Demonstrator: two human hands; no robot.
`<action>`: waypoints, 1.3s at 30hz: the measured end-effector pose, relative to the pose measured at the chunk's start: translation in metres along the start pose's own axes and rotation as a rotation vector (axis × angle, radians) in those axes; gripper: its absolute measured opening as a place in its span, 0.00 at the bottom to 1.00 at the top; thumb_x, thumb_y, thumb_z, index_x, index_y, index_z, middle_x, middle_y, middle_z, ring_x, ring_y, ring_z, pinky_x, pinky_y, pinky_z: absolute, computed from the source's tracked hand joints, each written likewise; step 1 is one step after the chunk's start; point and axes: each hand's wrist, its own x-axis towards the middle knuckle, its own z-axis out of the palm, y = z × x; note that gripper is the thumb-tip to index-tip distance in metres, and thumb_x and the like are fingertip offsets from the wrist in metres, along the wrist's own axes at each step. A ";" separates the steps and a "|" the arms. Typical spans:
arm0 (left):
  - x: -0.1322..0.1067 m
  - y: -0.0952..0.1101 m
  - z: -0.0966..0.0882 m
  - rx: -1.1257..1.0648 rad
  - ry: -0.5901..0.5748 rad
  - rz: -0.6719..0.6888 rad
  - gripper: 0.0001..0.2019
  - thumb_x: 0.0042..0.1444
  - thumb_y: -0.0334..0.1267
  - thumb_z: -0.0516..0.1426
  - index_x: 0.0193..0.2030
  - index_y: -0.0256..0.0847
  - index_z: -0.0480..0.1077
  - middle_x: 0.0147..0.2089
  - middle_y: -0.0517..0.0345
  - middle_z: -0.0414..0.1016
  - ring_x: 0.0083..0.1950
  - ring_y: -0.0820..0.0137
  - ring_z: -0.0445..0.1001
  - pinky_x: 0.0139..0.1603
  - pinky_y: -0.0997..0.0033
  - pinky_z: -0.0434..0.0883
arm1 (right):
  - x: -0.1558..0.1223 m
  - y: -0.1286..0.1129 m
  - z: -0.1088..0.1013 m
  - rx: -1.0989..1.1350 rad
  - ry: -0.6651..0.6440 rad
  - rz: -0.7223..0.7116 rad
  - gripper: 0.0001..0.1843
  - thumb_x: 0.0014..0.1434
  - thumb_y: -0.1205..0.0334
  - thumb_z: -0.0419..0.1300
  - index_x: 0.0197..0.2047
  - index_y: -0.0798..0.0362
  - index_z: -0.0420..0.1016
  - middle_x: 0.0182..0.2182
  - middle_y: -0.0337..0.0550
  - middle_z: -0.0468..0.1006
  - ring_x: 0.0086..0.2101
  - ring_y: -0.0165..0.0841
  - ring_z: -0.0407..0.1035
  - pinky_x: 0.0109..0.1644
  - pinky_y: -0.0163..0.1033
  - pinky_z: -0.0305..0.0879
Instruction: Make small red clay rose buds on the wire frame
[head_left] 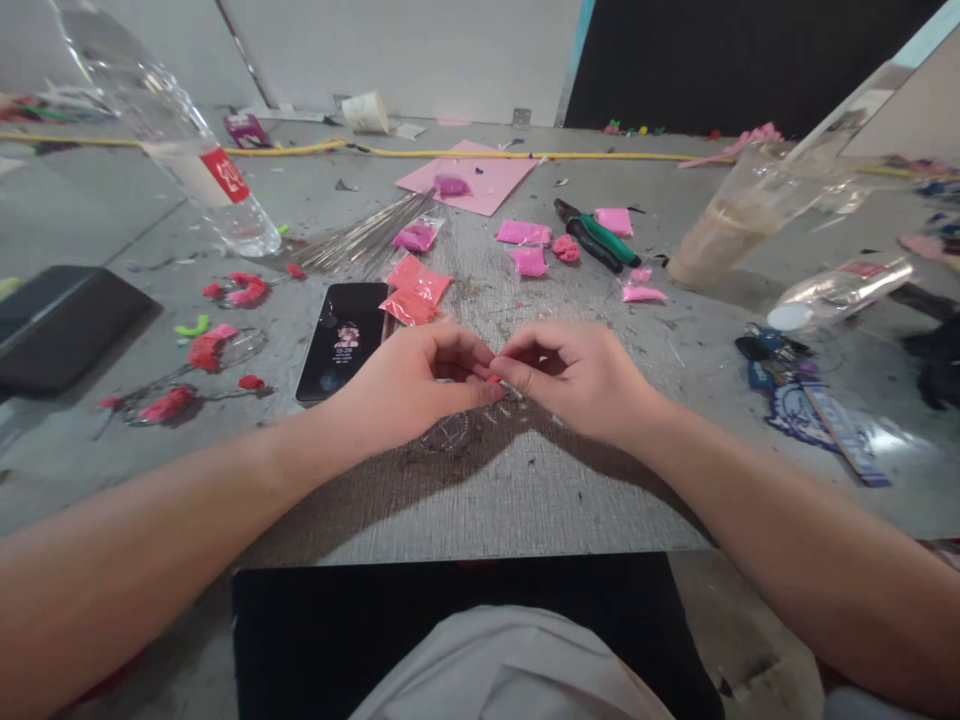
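Note:
My left hand (420, 378) and my right hand (581, 375) meet over the middle of the table, fingertips together. Both are closed in a pinch on a small red piece of clay (493, 379), mostly hidden by the fingers. Below the left hand a thin wire loop (446, 432) shows against the tabletop. Just beyond that hand lie red clay packets (411, 305) and a black phone (341, 345) with its screen lit. Further left are wire pieces bearing red clay lumps (169, 403).
Pink clay packets (523, 233), green-handled pliers (600, 238) and a bundle of thin wires (360, 235) lie farther back. A water bottle (217, 190) stands left, a plastic cup of brown drink (724, 235) right. Keys (780, 360) lie at right. A yellow cable (465, 155) crosses the back.

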 end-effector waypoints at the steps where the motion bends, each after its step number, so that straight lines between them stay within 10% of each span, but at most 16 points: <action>1: 0.000 0.000 0.000 -0.006 0.005 -0.002 0.12 0.52 0.39 0.71 0.40 0.40 0.77 0.39 0.58 0.83 0.41 0.68 0.81 0.44 0.66 0.78 | 0.000 0.000 0.000 -0.004 0.004 0.004 0.13 0.65 0.52 0.68 0.36 0.54 0.82 0.29 0.40 0.82 0.29 0.29 0.72 0.33 0.35 0.65; 13: 0.000 -0.003 0.000 -0.059 0.095 0.008 0.12 0.55 0.45 0.71 0.44 0.44 0.84 0.41 0.58 0.85 0.41 0.68 0.79 0.43 0.68 0.75 | -0.001 0.001 -0.001 0.428 0.064 0.164 0.05 0.65 0.61 0.65 0.43 0.53 0.78 0.31 0.41 0.81 0.31 0.32 0.77 0.27 0.34 0.74; 39: -0.005 0.004 0.000 0.299 0.185 0.288 0.05 0.59 0.40 0.67 0.39 0.44 0.84 0.36 0.59 0.85 0.36 0.69 0.80 0.40 0.70 0.78 | 0.003 0.003 -0.011 0.402 -0.055 0.104 0.09 0.62 0.57 0.71 0.42 0.53 0.83 0.33 0.41 0.85 0.33 0.32 0.79 0.41 0.40 0.79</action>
